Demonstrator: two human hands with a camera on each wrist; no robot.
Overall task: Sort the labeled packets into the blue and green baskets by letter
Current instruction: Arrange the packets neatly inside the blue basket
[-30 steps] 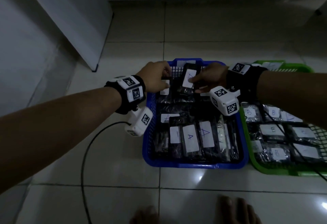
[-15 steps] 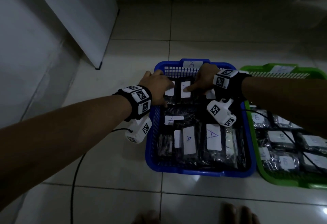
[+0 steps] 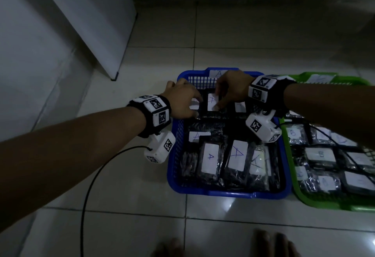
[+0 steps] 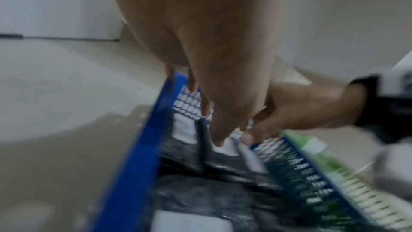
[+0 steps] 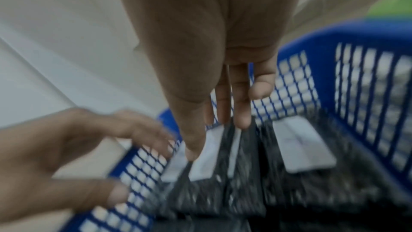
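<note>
The packet being handled is a dark plastic one with a white label marked A, standing in the far row of the blue basket. The right hand reaches down on it from above: in the right wrist view the thumb sits on the label side and the straight fingers lie against the far side, so the hand seems to pinch the packet's top edge, though blur makes the hold hard to judge. The left hand is just beside it at the basket's far left corner, with loosely spread fingers over the neighbouring packet; the left wrist view shows a fingertip touching a white label, and I cannot tell whether it grips anything.

Nearer in the blue basket lie more dark packets, three of them side by side with A labels facing up, and another A label behind them on the left. A paper tag marked A is fixed to the basket's far rim.

The green basket sits touching the blue one on the right and holds packets with white labels, one clearly marked B. Both baskets rest on a pale tiled floor. A black cable runs from the left wrist camera across the floor. Toes show at the bottom edge of the head view.
</note>
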